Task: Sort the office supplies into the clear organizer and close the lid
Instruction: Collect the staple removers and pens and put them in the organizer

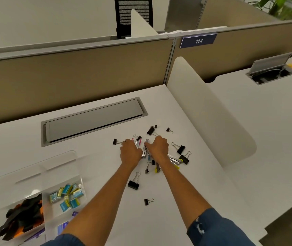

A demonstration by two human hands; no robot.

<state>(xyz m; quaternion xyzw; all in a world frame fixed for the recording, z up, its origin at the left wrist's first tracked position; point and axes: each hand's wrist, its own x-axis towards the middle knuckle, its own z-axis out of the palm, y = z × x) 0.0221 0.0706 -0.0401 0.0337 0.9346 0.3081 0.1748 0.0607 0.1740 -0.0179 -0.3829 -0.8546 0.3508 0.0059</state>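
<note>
Beige cubicle panels (88, 75) closed off the back of a white tabletop (186, 201), with a grey cable hatch (93, 120) set into it and a blue sign (198, 40) reading 114 on the panel to the right. Both arms reached forward from rolled blue sleeves (214, 228). The left hand (130, 151) and the right hand (158, 147) lay side by side, knuckles up and fingers curled down, over a small heap of silver clips (145, 150) with pink, blue and yellow ends; whether either grip had actually closed on a clip could not be told, since the fingertips were hidden under the hands. Black binder clips (133, 184) with wire handles lay scattered around the heap on every side, some just beside the hands, one well back near the right forearm. The organizer (61, 162) stood at the lower left, near the left forearm: clear plastic, divided into compartments, its lid tilted open toward the hatch. One compartment held small blue and yellow boxes (67, 196), the one left of it black and orange clamps (22, 215), and a nearer one purple packets (63, 226), partly hidden by the left arm.
</note>
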